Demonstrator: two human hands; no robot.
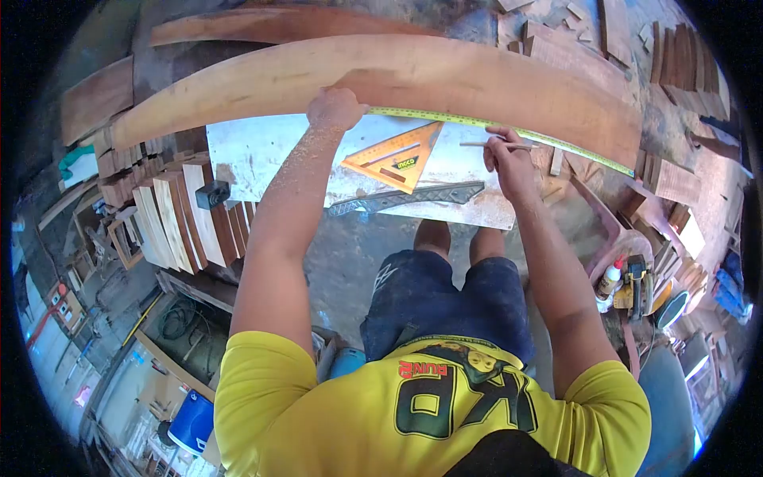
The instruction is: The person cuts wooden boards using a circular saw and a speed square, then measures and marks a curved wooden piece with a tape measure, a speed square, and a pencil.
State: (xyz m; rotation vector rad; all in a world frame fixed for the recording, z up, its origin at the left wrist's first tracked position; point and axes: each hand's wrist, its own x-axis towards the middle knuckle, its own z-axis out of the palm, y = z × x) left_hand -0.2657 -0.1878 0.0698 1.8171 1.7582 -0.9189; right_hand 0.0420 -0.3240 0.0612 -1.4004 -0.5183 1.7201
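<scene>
A long wooden board [445,71] lies across the white worktop [262,151]. Along its near edge runs a yellow tape measure [556,143], stretched out to the right. My left hand [335,109] is closed at the tape's left end, against the board; whatever part of the tape sits inside the fist is hidden. In my right hand [510,159] is a pencil [472,144], held level just below the tape. Between my hands an orange triangular square [377,157] rests on the worktop. Nearer to me lies a dark, long handle-like tool [421,195].
Wood pieces [171,219] stand stacked at the left, beside a small black block [212,195]. At the right are a glue bottle [610,278] and a yellow-black power tool [634,282]. More boards [286,24] and offcuts lie beyond the long board.
</scene>
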